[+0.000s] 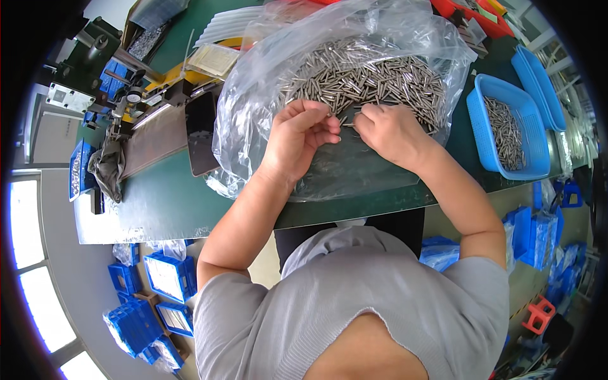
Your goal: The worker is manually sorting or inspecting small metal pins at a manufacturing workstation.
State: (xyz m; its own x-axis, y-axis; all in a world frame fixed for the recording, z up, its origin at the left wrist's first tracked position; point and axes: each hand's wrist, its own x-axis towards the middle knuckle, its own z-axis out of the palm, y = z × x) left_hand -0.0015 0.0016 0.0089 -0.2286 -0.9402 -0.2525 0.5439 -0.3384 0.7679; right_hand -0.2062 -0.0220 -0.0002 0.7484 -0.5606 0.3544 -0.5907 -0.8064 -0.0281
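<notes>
A heap of small silvery metal pins (405, 79) is spread inside a large clear plastic bag (244, 95) on the green table. My left hand (297, 133) is at the near left edge of the heap, its thumb and forefinger pinched together and the other fingers curled. Whatever lies in that pinch is too small to make out. Just across from it, my right hand (392, 133) has its fingers bent inward at the near edge of the heap, and its grip is partly hidden. A few loose pins show between the two hands.
At the right table edge stands a blue basket (478, 133) holding more pins, with another blue basket (541, 88) behind it. A dark flat panel (201, 136) and a black metal fixture with a dial gauge (134, 95) are on the left. Blue crates (133, 323) are stacked on the floor.
</notes>
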